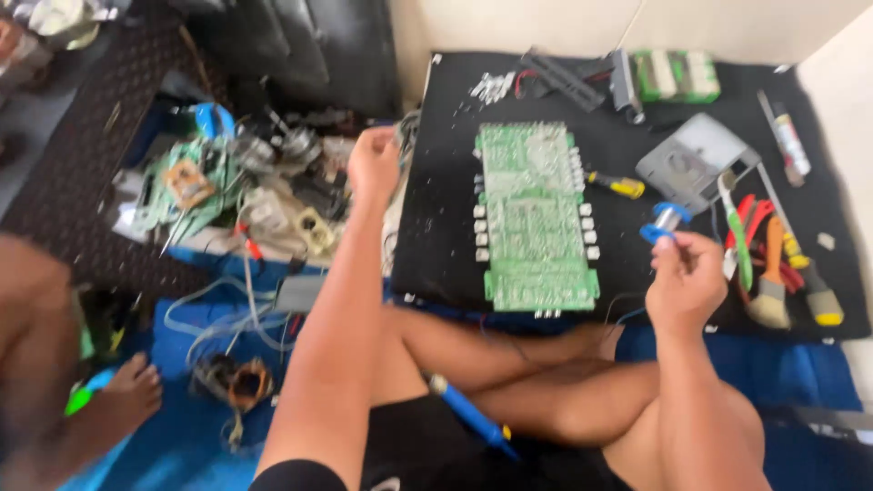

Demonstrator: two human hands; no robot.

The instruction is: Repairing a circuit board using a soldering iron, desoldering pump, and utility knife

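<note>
I sit cross-legged on the floor before a black mat (436, 227). A long green circuit board (535, 218) lies on it in front of me. My right hand (684, 282) holds a small blue spool of solder wire (664, 223) just right of the board. My left hand (373, 164) reaches out to the mat's left edge, fingers curled, beside a heap of electronic parts (255, 195); whether it grips anything is unclear. A blue-handled soldering iron (468, 414) rests on my lap.
On the mat's right lie pliers and cutters with red handles (764, 236), a brush (768, 300), screwdrivers (618, 185), a grey multimeter (693, 162) and a green battery pack (677, 75). Wires lie on the blue cloth (182, 427). Another person's foot (127, 391) is at left.
</note>
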